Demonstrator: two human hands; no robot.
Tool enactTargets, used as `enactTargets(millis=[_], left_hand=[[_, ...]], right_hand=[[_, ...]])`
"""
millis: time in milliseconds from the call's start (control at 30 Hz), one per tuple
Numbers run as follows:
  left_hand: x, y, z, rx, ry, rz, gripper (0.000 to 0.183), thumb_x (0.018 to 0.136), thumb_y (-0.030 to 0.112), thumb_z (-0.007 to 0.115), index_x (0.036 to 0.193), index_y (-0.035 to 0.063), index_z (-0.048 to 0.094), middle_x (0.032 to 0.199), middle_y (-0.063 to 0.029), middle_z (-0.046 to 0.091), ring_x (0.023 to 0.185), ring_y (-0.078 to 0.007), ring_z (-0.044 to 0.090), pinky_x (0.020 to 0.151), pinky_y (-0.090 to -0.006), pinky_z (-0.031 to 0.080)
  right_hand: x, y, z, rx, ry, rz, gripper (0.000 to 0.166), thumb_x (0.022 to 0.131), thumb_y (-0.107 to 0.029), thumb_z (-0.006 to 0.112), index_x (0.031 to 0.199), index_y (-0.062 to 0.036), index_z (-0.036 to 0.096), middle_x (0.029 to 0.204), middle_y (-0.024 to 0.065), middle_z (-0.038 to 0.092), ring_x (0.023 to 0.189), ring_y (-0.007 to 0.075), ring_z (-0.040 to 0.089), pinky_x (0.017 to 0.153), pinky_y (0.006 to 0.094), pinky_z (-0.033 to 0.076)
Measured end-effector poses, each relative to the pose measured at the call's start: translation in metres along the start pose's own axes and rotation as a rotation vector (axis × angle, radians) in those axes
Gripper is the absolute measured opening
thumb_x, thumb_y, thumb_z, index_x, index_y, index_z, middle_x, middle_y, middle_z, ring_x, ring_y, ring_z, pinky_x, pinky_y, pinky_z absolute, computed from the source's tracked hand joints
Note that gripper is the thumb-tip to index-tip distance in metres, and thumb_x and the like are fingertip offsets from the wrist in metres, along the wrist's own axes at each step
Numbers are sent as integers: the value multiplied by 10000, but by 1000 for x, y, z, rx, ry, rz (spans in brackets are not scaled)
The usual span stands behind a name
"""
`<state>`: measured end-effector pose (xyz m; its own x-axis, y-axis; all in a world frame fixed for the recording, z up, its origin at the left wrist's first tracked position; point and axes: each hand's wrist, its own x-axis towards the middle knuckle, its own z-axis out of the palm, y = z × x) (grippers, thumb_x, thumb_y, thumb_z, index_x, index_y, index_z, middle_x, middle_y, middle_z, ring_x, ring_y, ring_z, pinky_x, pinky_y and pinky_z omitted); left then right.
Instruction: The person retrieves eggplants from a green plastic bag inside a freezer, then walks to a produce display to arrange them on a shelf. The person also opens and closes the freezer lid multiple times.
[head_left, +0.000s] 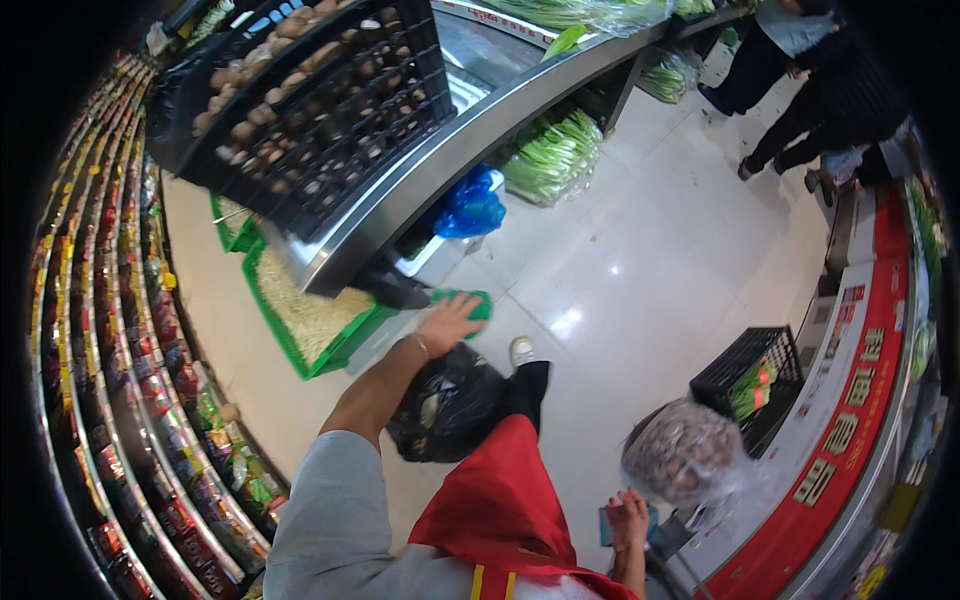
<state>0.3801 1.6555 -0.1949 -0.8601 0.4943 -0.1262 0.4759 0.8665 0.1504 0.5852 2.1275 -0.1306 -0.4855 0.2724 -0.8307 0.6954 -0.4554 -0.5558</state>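
Note:
My left hand (451, 324) reaches forward with its fingers spread, slightly blurred. It is over a small green object (480, 304), which looks like plastic; whether they touch is unclear. Below that hand a black plastic bag (450, 412) rests on the floor beside my leg. My right hand (630, 517) is low at the right, fingers partly bent. A teal, box-like item (609, 526) shows behind its fingers, and I cannot tell whether it is held. Near that hand stands a clear plastic bag of brownish produce (684, 450).
A steel-edged counter (480, 142) bears a black crate of mushrooms (322, 127). Green crates of pale sprouts (307, 307) stand left of it. Bagged leafy greens (559, 157) and a blue bag (472, 206) lie below. A black crate (750, 382) stands right; people (832, 90) stand far right.

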Motion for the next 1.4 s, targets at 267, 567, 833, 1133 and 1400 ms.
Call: enactTargets(millis=[267,567,833,1133,1400], left_hand=[[55,-187,114,-65,-208,-912,501,801,89,442,1285,216,409,1310,-112,378,1157,-301,419,929,-412,369],[58,-65,63,-572,-242,-705,492,758,230,555,1215,79,451,1309,-162,341,1248,-326,272,972,-460,325],[-173,150,51,-827,-42,-1443,409,703,171,583,1093,51,556,1170,-181,487,1118,-332,429,956,-391,351],[-231,645,44,-1154,154,-2461,373,726,163,638,1065,41,544,1136,-208,449,1056,-362,463,886,-385,424],[-224,792,76,-1726,66,-2528,487,785,288,598,1222,122,460,1255,-174,348,1125,-383,405,913,-496,389]], right_hand=[[124,-81,82,-249,-17,214,592,836,-249,573,1321,-123,258,1283,131,423,1152,324,433,963,467,341],[141,-203,219,-518,-330,64,433,849,-201,564,1209,-7,421,1161,157,516,1005,284,543,863,384,457],[104,-218,320,-889,-748,-61,386,854,-207,538,1130,52,458,1099,192,532,944,328,564,838,407,477],[4,-111,345,-1211,-1244,26,362,851,-172,538,1149,23,470,1121,162,534,995,272,537,873,366,443],[-106,32,238,-1595,-1344,195,345,830,-184,578,1101,8,484,1058,162,560,918,264,556,777,324,478]])
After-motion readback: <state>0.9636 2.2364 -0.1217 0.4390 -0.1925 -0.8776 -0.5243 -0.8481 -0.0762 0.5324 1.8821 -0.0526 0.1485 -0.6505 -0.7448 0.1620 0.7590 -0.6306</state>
